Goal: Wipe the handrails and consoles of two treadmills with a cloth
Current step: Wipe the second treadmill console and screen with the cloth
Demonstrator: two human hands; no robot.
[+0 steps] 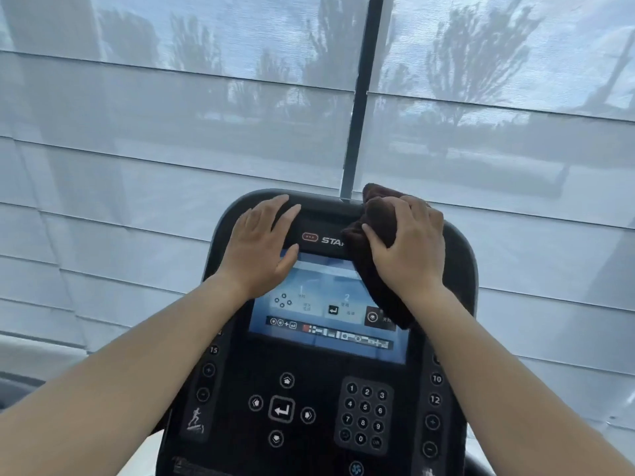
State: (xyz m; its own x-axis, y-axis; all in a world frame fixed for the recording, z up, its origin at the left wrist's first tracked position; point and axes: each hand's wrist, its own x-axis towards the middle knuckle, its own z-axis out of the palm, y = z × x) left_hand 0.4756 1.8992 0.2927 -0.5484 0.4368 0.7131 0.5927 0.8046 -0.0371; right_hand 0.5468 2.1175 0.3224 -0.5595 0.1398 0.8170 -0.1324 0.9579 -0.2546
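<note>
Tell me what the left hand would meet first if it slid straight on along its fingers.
The left hand lies flat on the console, fingers at its top rim. Beyond the rim the way looks free up to the window blind, though depth there is unclear.

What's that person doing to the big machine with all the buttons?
A person is wiping a treadmill console. The right hand grips a dark brown cloth and presses it against the console's top right corner, where it hangs over the edge of the lit screen. The left hand rests flat on the top left, fingers straight. Neither hand is on the keypad lower down.
</note>
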